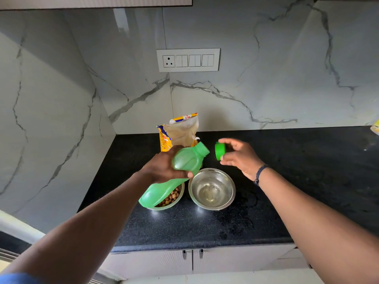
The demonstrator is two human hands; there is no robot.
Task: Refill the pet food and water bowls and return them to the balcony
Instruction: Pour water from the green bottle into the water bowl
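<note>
You are gripping the green plastic water bottle (180, 171) around its waist with your left hand (162, 168), fingers wrapped closed on it, and you are holding it tilted in the air, base low toward you and open neck pointing up and to the right. The bottle's base is hanging over the steel bowl of brown kibble (170, 198), hiding most of that bowl. Your right hand (238, 155) is pinching the round green screw cap (220, 151) between thumb and fingertips, the other fingers spread loosely; the cap is off the bottle, sitting just right of the neck, apart from it. Below and between your hands, the second round steel bowl (212, 188) is standing on the black speckled stone counter (287, 181), just beside the kibble bowl on its right, and it is showing clear water pooled in its bottom. You are wearing a dark braided band (259, 174) on your right wrist. Behind the bottle, the opened yellow-and-blue pet food pouch (180, 132) is standing upright against the white marble-pattern backsplash (266, 68), its torn top gaping open. A white switch panel with one socket (188, 60) is sitting on the wall above the pouch. Damp-looking patches are showing on the counter right of the water bowl. Grey cabinet doors with small handles (192, 254) are showing under the counter edge.
</note>
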